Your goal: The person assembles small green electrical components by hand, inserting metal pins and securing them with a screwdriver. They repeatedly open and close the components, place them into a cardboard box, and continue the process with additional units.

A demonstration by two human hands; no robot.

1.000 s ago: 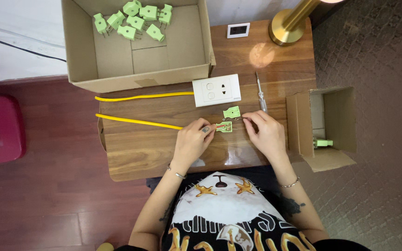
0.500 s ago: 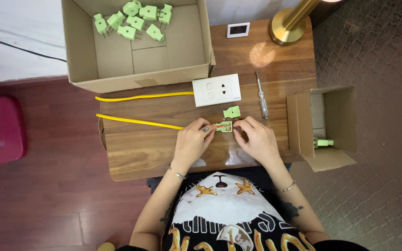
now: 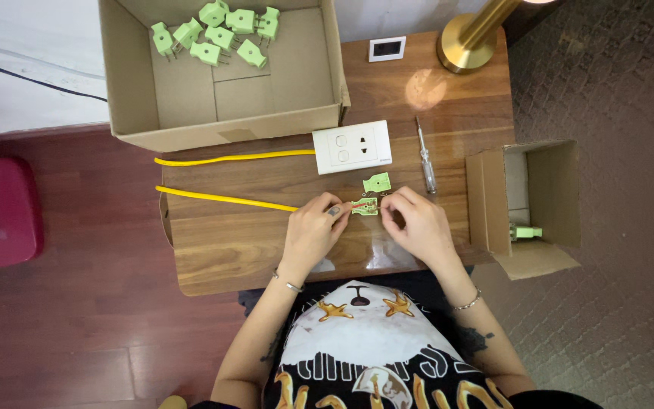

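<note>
Head view: the left hand (image 3: 313,231) and right hand (image 3: 415,225) meet near the middle of the wooden surface (image 3: 228,250), both pinching the open green plug half (image 3: 364,207) that lies flat between their fingertips, the left at its left end where the yellow cable (image 3: 221,198) enters, the right at its right end. The plug's long axis and the cable run left to right, parallel to the near edge, and both hands are equally close. The loose green cover (image 3: 377,182) lies just beyond, toward the far edge, between the white socket (image 3: 351,147) and the screwdriver (image 3: 425,155).
</note>
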